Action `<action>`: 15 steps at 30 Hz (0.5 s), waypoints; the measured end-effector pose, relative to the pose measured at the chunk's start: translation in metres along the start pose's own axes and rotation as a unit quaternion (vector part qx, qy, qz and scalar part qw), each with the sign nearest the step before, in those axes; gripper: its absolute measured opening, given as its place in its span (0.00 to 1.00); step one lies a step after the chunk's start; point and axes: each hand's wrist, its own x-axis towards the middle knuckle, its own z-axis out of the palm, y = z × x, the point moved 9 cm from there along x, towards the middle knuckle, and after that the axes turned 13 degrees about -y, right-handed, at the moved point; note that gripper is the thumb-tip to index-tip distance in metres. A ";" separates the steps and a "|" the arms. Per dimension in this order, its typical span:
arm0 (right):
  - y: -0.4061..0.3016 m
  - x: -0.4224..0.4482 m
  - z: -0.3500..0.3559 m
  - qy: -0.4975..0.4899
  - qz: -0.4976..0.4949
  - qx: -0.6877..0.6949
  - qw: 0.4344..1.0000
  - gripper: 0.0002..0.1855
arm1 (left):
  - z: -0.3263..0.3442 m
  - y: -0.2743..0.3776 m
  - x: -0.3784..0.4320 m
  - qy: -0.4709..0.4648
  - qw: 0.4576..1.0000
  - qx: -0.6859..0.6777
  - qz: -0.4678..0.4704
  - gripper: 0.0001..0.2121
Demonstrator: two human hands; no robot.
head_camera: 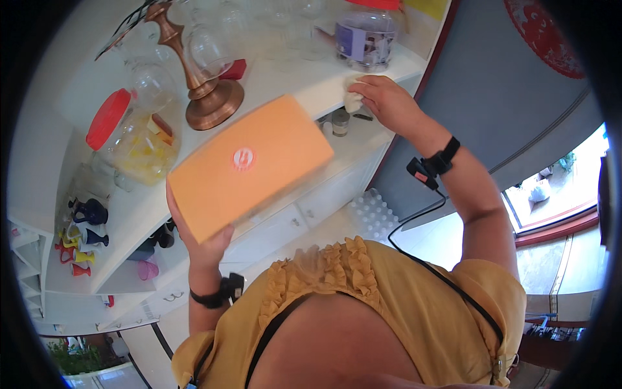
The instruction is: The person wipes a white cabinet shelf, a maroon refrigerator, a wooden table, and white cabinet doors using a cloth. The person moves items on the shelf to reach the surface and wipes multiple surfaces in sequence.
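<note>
My left hand [204, 245] grips the near left end of an orange box [262, 170] with a round printed mark on its face. The box is held up in front of the white shelf unit [286, 80], tilted, its right end higher in the picture. Pinched in my right hand [388, 102] is a crumpled pale cloth [354, 95], at the shelf's front edge. Just beyond that hand stands a clear plastic jar [367, 41] with a red lid and a purple label. Most of my left fingers are hidden behind the box.
A copper-coloured metal stand [214, 104] and a red-lidded jar with yellow contents [141, 146] stand left of the box. Glass vessels [209, 48] crowd the back. Small coloured jugs [82, 243] line the left end. Below the shelf are a small tin [340, 122] and a pink cup [147, 269].
</note>
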 end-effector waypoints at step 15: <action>0.081 -0.107 -0.021 0.207 0.076 0.215 0.952 0.20 | 0.112 0.029 0.142 -0.009 0.998 -0.046 -0.045 0.33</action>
